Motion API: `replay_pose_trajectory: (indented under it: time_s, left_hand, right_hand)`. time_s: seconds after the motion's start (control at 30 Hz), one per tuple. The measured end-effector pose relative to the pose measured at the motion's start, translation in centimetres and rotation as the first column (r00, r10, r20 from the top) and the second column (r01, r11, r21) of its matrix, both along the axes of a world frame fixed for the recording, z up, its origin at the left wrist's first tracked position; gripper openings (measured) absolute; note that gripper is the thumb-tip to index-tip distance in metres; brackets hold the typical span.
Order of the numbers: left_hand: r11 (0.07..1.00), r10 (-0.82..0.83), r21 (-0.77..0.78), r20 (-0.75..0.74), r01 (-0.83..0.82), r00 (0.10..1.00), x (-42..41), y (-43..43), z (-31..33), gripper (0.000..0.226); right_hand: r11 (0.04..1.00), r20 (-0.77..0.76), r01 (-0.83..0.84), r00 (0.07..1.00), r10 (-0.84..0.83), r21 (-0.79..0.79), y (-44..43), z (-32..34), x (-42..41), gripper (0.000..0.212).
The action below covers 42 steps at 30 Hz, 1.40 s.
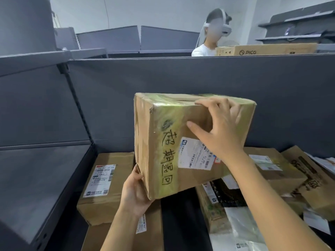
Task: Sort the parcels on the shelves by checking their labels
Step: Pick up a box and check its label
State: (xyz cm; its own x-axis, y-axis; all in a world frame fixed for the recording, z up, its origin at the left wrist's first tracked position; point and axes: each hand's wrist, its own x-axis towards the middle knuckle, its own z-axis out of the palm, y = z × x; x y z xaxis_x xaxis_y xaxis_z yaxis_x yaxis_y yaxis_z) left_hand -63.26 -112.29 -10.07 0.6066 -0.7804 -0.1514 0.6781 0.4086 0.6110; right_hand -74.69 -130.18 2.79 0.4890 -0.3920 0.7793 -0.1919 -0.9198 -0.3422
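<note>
- Left hand (135,192), closest to the lens, cups a lower corner of the cardboard box (163,142), with its fingers hidden behind.
- Right hand (223,127) hooks its fingers over the top edge, thumb spread across the front.
- Box hangs tilted above the other parcels (107,187), shipping label (192,154) facing the camera.
- Likely stiff with slick tape; opposite corners look like the safest hold.

left grip (135,193) bare | right grip (223,129) bare | forearms (272,198) bare to frame edge
</note>
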Motion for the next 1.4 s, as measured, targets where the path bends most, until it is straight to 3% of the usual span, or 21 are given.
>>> replay_pose_trajectory:
  time_s: [0.07, 0.13, 0.23, 0.3, 0.43, 0.6, 0.67, 0.77, 0.93, 1.1, 1.17, 1.23, 1.3, 1.33, 1.4]
  left_hand:
    - [0.986, 0.012, 0.168, -0.019, -0.008, 1.0, -0.2, -0.1, 0.4, 0.039]
    - [0.957, 0.034, 0.288, 0.016, -0.037, 0.999, -0.4, -0.4, 0.2, 0.032]
    - [0.957, -0.009, 0.29, 0.111, -0.024, 0.994, -1.1, -0.3, -0.2, 0.04]
    - [0.955, -0.044, 0.296, 0.189, -0.014, 0.981, -1.3, -0.2, -0.5, 0.059]
    - [0.957, -0.122, 0.289, 0.331, 0.022, 0.936, -0.8, -0.2, -0.7, 0.121]
    - [0.976, -0.078, 0.211, 0.554, -0.049, 0.829, -0.7, -0.1, 1.6, 0.171]
    - [0.982, -0.106, 0.189, 0.611, -0.014, 0.784, -0.8, 0.4, 2.3, 0.167]
    - [0.98, -0.178, 0.19, 0.697, 0.061, 0.695, -1.5, 1.5, 1.7, 0.135]
    - [0.984, -0.151, 0.175, 0.73, 0.031, 0.666, -1.1, 1.7, 1.7, 0.126]
    - [0.984, 0.028, 0.115, 0.653, -0.136, 0.757, -2.8, 0.5, 0.6, 0.121]
    - [0.986, 0.096, 0.055, 0.586, -0.158, 0.805, -3.6, -0.1, 0.3, 0.123]
    - [0.986, 0.143, 0.001, 0.496, -0.166, 0.856, -3.7, -0.3, 0.0, 0.119]
    - [0.987, 0.155, -0.034, 0.42, -0.155, 0.894, -3.4, -0.1, -0.2, 0.118]
    - [0.987, 0.161, -0.049, 0.391, -0.154, 0.906, -3.4, -0.1, -0.3, 0.119]
    - [0.982, 0.188, -0.08, 0.356, -0.17, 0.915, -3.7, -0.5, -0.1, 0.117]
  right_hand:
    - [0.998, -0.078, -0.046, 0.996, 0.043, -0.044, 0.1, -0.3, 0.2, 0.047]
    - [0.998, -0.109, -0.052, 0.993, 0.047, -0.041, 0.3, -0.7, 0.4, 0.047]
    - [0.999, -0.127, -0.041, 0.991, 0.038, -0.018, 0.3, -0.8, 0.6, 0.047]
    - [0.998, -0.173, -0.058, 0.984, 0.052, -0.025, 0.2, -0.3, 0.7, 0.046]
    - [0.993, -0.236, -0.099, 0.968, 0.08, -0.067, 0.2, 0.8, 1.3, 0.048]
    - [0.991, -0.207, -0.101, 0.975, 0.079, -0.094, 0.5, 2.1, 1.8, 0.051]
    - [0.991, -0.212, -0.083, 0.976, 0.06, -0.106, 0.5, 2.2, 1.9, 0.052]
    - [0.991, -0.226, -0.077, 0.973, 0.051, -0.109, 0.6, 2.0, 2.1, 0.051]
    - [0.991, -0.252, -0.093, 0.965, 0.065, -0.1, 0.3, 1.7, 2.3, 0.052]
    - [0.976, -0.295, -0.176, 0.946, 0.132, -0.128, 1.5, 1.8, 2.9, 0.054]
    - [0.979, -0.227, -0.165, 0.964, 0.135, -0.116, 1.8, 1.9, 2.2, 0.062]
    - [0.999, -0.028, -0.048, 0.998, 0.047, -0.021, 2.0, 1.1, -0.1, 0.071]
    - [0.962, 0.269, -0.033, 0.962, -0.042, 0.27, 2.2, -1.2, -3.1, 0.079]
    - [0.878, 0.395, -0.102, 0.913, -0.105, 0.468, 2.6, -2.5, -4.4, 0.087]
    - [0.567, 0.51, -0.319, 0.833, -0.215, 0.76, 3.4, -5.9, -5.6, 0.11]
